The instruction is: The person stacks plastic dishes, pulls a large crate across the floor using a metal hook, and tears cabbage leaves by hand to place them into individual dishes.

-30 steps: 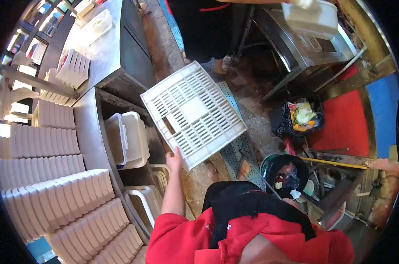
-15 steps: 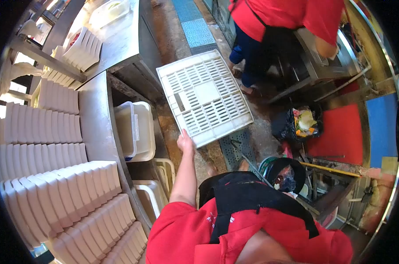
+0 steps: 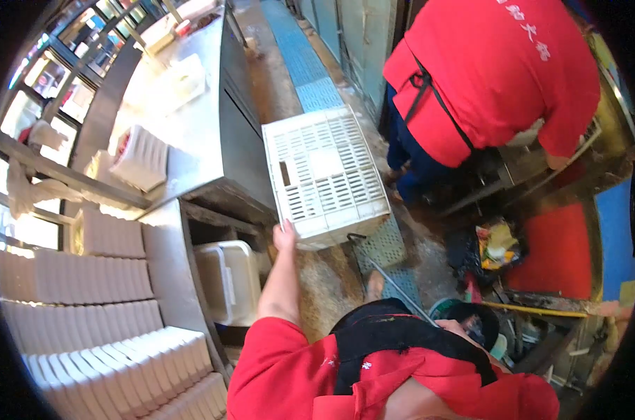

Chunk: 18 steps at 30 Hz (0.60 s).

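Note:
A white slotted plastic crate (image 3: 335,164) is out in front of me over the walkway, its broad slatted face turned up toward me. My left hand (image 3: 285,236) grips its near left edge, fingers closed, arm stretched forward. Low by my apron, my right hand (image 3: 459,329) is partly hidden and closed around the end of a thin metal rod (image 3: 396,280). The rod's dark hooked tip (image 3: 356,237) overlaps the crate's near lower edge in this view.
Left stands a steel counter (image 3: 167,238) with rows of stacked white trays (image 3: 93,280); a plastic tub (image 3: 226,280) sits beneath. A co-worker in red (image 3: 499,70) bends over at the right. A rubbish bag (image 3: 496,245) and a bucket (image 3: 447,308) stand nearby.
The crate has tilted, so its near side wall now shows. The rod's hooked tip has come closer to it. The co-worker has bent lower, and my view has shifted.

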Each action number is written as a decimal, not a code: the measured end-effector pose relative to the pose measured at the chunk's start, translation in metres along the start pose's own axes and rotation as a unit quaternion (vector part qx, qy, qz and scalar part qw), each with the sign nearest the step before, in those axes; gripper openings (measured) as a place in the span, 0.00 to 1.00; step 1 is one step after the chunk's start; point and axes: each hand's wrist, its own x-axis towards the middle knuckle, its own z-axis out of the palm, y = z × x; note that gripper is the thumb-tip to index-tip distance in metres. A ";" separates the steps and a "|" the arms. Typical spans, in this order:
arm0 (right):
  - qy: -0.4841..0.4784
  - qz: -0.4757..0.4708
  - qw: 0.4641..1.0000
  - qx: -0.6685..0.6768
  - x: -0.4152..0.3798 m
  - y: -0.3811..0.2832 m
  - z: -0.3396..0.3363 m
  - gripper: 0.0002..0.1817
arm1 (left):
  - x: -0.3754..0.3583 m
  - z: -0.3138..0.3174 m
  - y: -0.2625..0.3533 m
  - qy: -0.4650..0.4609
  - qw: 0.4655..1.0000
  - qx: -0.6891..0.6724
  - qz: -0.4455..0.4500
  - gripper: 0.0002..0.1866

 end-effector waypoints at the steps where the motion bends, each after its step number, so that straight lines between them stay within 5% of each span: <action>1: 0.008 0.026 0.998 -0.062 -0.004 -0.051 -0.008 0.14 | 0.001 0.004 0.000 -0.036 0.998 0.031 -0.041 0.23; 2: 0.015 0.054 0.991 -0.124 0.000 -0.081 -0.012 0.14 | -0.010 0.010 -0.008 0.006 0.998 -0.067 0.007 0.27; 3: 0.018 0.006 0.998 -0.063 0.031 -0.029 -0.018 0.15 | 0.002 0.025 -0.026 0.009 0.997 -0.022 0.068 0.22; 4: 0.005 -0.054 0.981 -0.187 0.058 -0.001 -0.024 0.14 | -0.006 0.015 0.002 -0.089 0.982 -0.128 -0.102 0.20; 5: 0.006 -0.032 0.991 -0.126 0.063 -0.003 -0.029 0.14 | -0.017 0.002 0.035 -0.099 0.960 -0.184 -0.188 0.15; 10: 0.001 -0.009 0.999 -0.050 0.104 -0.020 -0.052 0.12 | 0.029 0.018 0.058 -0.091 0.960 -0.217 -0.152 0.14; 12: 0.023 -0.006 0.999 0.045 0.125 -0.046 -0.054 0.11 | 0.059 0.026 0.076 -0.097 0.956 -0.234 -0.150 0.14; 18: 0.066 0.055 0.996 -0.021 0.175 -0.226 -0.058 0.11 | 0.175 0.057 0.117 -0.110 0.938 -0.288 -0.161 0.14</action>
